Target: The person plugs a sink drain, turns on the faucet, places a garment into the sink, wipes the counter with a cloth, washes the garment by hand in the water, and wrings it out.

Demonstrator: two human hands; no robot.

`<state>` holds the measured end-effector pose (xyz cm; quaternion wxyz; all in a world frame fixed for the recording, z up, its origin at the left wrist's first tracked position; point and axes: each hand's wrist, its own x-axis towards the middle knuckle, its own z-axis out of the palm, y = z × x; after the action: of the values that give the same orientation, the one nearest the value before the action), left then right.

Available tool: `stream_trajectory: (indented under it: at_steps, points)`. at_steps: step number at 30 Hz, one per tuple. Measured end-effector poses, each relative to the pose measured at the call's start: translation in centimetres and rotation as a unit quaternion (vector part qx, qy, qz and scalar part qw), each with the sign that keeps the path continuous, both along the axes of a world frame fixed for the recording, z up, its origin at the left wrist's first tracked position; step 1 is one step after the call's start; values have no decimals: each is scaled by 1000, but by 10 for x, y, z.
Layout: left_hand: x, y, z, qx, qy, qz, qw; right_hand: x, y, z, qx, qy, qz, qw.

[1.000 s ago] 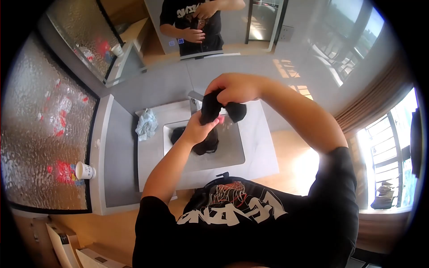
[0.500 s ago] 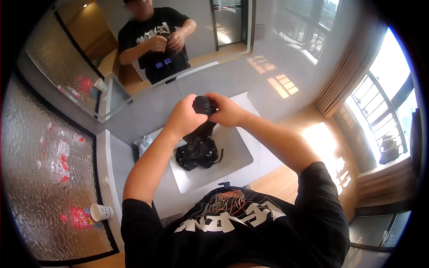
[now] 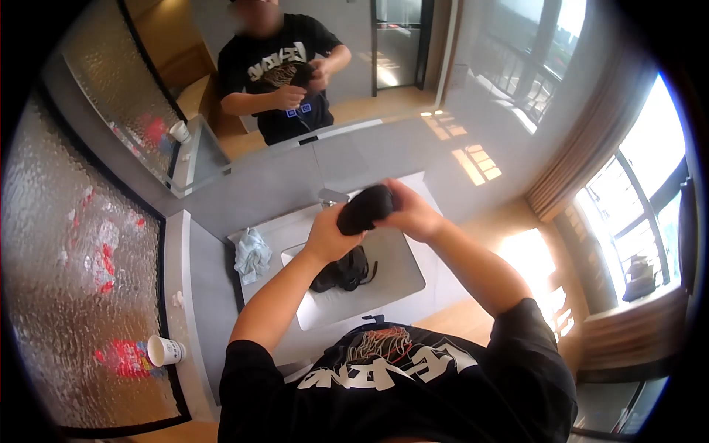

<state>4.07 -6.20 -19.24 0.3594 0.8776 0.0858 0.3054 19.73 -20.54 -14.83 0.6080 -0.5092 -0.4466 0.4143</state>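
Observation:
My left hand (image 3: 331,235) and my right hand (image 3: 412,214) are closed on the two ends of a black, rounded, soft-looking item (image 3: 363,210), held over the white sink (image 3: 395,273). Its exact kind does not show. Below it in the basin lies a crumpled black fabric item (image 3: 347,269) with a thin cord at its right side. Whether the two black pieces are joined is hidden behind my left hand. A metal faucet (image 3: 332,196) stands just behind my hands.
A pale blue cloth (image 3: 252,255) lies on the counter left of the sink. A paper cup (image 3: 165,351) stands on the left ledge beside a textured glass panel (image 3: 81,295). The mirror (image 3: 347,88) ahead reflects me. A curtained window (image 3: 628,199) is at the right.
My hands and the black item have shifted right and slightly down in view, and the item is turned, showing a longer oval shape. The faucet and pale cloth now show more.

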Motion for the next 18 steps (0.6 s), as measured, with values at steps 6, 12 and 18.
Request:
stream_trajectory:
  at_steps: [6, 12, 18]
  points:
    - [8, -2, 25, 272, -91, -80, 955, 53, -17, -96, -90, 492, 305, 810]
    - [27, 11, 2, 418, -4, -88, 904, 23, 0, -81, -274, 356, 362, 817]
    - [39, 2, -44, 136, 267, -15, 954, 30, 36, -60, -298, -477, 289, 775]
